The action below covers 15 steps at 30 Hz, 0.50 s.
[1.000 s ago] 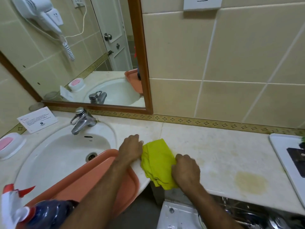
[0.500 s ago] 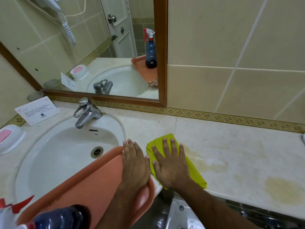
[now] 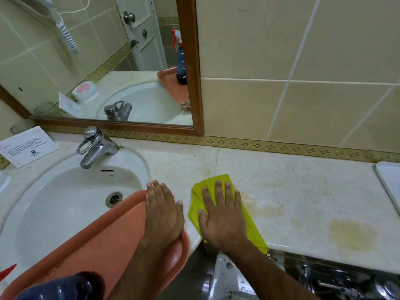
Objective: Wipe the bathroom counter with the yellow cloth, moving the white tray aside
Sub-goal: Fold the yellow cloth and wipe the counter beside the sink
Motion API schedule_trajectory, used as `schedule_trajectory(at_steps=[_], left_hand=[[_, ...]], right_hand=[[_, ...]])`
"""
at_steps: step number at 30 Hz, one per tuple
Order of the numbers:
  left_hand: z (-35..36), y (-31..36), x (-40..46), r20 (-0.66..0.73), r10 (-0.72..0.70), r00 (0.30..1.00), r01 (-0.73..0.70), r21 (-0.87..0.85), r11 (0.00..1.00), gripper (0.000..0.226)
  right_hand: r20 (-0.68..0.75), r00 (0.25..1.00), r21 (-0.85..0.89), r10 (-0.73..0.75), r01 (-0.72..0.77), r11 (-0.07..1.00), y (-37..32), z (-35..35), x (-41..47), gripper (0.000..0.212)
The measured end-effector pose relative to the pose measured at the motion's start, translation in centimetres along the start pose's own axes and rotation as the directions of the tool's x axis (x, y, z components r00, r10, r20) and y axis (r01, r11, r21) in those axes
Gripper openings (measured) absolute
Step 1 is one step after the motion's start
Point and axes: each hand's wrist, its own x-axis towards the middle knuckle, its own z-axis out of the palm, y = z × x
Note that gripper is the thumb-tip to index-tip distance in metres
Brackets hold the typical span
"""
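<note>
Here the left hand (image 3: 163, 210) lies flat, fingers released, across the rim of an orange tray (image 3: 91, 245) set over the sink (image 3: 54, 191). Just beside it, the right hand (image 3: 223, 215) presses open-palmed on the yellow cloth (image 3: 252, 230) at the worktop's (image 3: 281, 180) front edge. Farther right, the white tray (image 3: 389, 180) sits at the frame's edge.

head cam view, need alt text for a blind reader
A person's right hand presses a yellow cloth flat on a stained marble counter, while the left hand rests on an orange tray lying across the white sink. A white tray edge shows at far right.
</note>
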Motion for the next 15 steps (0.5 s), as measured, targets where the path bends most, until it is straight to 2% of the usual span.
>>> schedule_trajectory(at_steps=[7,10,13,15], left_hand=[[-0.2,-0.4,0.1,0.042,0.002,0.999,-0.004,0.042,0.999,0.072],[-0.4,-0.1,0.1,0.075,-0.009,0.997,0.002,0.097,0.995,0.074],[-1.3,0.8,0.7,0.087,-0.028,0.996,0.01,0.196,0.98,0.077],[-2.0,1.9,1.5,0.057,0.038,0.998,-0.048,0.192,0.98,0.076]], right_hand=[[0.049,0.994,-0.028,0.093,-0.092,0.995,0.2,-1.1,4.4,0.069],[0.017,0.993,0.002,0.119,-0.119,0.993,1.3,-1.3,1.1,0.068],[0.0,0.998,0.015,0.065,-0.065,0.998,3.0,-1.1,-2.0,0.068],[0.017,0.998,-0.001,0.057,-0.057,0.998,3.5,-1.3,-2.0,0.069]])
